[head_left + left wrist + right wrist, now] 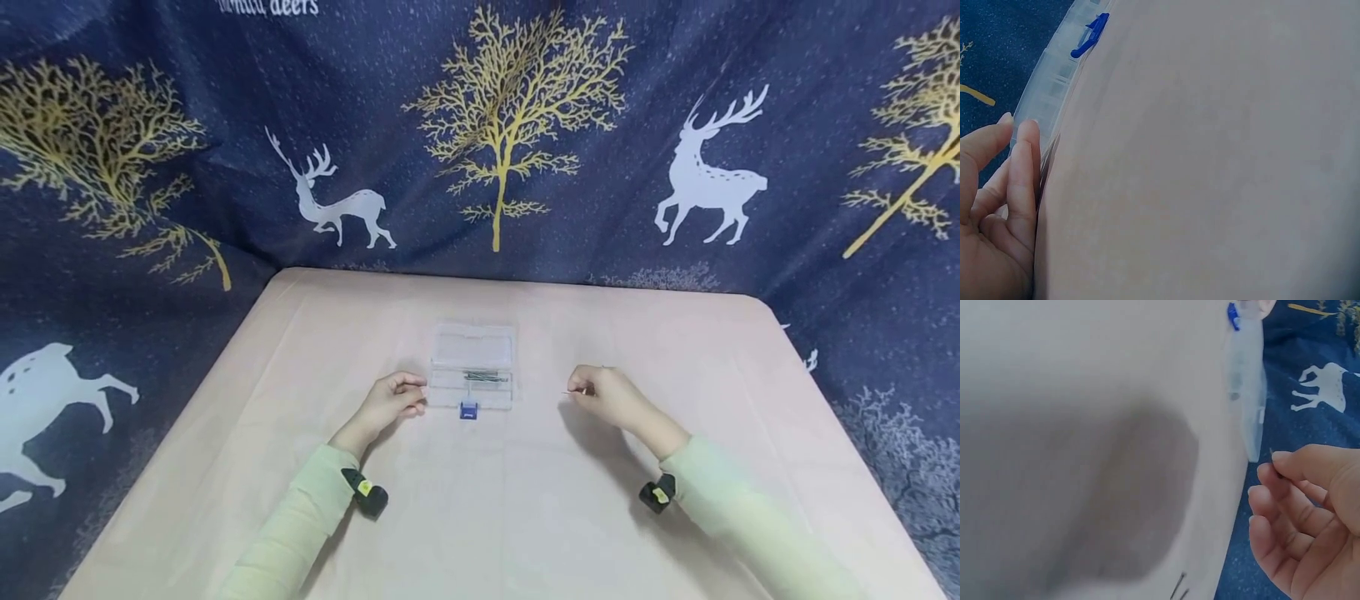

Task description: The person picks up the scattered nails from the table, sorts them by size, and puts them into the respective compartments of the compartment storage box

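A clear plastic box (471, 387) with compartments and a blue latch (468, 410) lies with its lid (474, 343) raised at the back. Several thin, dark greenish nail-like pieces (486, 377) lie in it. At the box's left end is my left hand (390, 398), its fingertips at the wall; in the left wrist view the fingers (1022, 175) are fairly straight beside the box's end. To the right of the box, my right hand (606, 393) pinches one thin dark nail-like piece (1272, 453) between thumb and index finger, above the table. Most of that piece is hidden by the fingertips.
Two dark nails (1178, 585) lie on the pale tablecloth (502, 500), near the lower edge of the right wrist view. Beyond the table hangs a dark blue cloth (585, 225) printed with deer and trees. Each sleeve carries a black wrist camera (367, 498).
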A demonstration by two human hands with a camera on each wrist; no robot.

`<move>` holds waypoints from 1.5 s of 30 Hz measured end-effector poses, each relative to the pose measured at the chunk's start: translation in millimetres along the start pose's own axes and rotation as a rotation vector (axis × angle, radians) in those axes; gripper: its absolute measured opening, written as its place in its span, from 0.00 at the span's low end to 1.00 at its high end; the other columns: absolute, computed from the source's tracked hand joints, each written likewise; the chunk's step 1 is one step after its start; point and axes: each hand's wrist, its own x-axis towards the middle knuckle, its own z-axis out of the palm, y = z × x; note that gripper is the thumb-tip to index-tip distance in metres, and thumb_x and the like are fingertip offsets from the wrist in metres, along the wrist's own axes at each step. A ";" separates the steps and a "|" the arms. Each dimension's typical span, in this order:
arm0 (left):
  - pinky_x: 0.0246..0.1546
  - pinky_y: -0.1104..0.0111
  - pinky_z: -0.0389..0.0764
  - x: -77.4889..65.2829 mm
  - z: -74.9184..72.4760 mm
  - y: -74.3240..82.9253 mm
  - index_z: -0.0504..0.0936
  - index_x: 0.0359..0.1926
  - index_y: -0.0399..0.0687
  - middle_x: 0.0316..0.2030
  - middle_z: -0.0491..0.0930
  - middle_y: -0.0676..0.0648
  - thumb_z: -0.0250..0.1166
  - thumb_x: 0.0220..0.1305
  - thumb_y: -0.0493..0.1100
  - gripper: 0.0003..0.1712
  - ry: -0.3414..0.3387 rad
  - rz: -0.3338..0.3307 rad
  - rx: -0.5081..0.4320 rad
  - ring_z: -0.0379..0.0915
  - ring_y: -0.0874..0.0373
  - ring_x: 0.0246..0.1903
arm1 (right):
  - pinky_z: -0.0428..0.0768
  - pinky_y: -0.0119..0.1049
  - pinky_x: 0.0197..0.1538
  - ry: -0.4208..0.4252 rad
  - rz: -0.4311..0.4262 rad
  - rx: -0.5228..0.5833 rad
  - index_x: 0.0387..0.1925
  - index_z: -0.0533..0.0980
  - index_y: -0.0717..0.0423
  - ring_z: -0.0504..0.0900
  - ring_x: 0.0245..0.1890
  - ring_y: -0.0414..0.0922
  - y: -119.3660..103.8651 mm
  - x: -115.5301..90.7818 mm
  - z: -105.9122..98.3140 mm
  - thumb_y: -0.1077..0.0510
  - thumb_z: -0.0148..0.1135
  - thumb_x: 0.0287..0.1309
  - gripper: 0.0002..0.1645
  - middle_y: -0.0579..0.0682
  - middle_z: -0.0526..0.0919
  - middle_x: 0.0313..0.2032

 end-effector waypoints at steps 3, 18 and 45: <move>0.30 0.80 0.81 -0.2 1.3 -1.1 0.70 0.54 0.25 0.36 0.82 0.42 0.56 0.65 0.32 0.19 -0.005 0.000 -0.005 0.77 0.66 0.25 | 0.79 0.32 0.34 0.030 0.010 0.070 0.29 0.77 0.60 0.77 0.28 0.40 -7.1 3.7 4.3 0.68 0.63 0.51 0.03 0.48 0.82 0.28; 0.29 0.81 0.80 -2.9 3.2 0.6 0.71 0.52 0.25 0.33 0.82 0.47 0.56 0.64 0.32 0.18 0.023 -0.001 -0.011 0.77 0.67 0.24 | 0.83 0.41 0.43 0.045 0.069 0.324 0.34 0.78 0.68 0.82 0.34 0.51 -28.8 33.3 32.0 0.72 0.60 0.49 0.07 0.60 0.84 0.32; 0.29 0.81 0.81 -2.9 3.4 1.3 0.71 0.53 0.25 0.31 0.80 0.50 0.57 0.64 0.32 0.18 0.027 -0.007 -0.017 0.77 0.67 0.24 | 0.83 0.33 0.35 -0.018 0.312 0.463 0.34 0.81 0.64 0.81 0.33 0.46 -51.6 57.2 63.2 0.63 0.63 0.53 0.07 0.56 0.84 0.34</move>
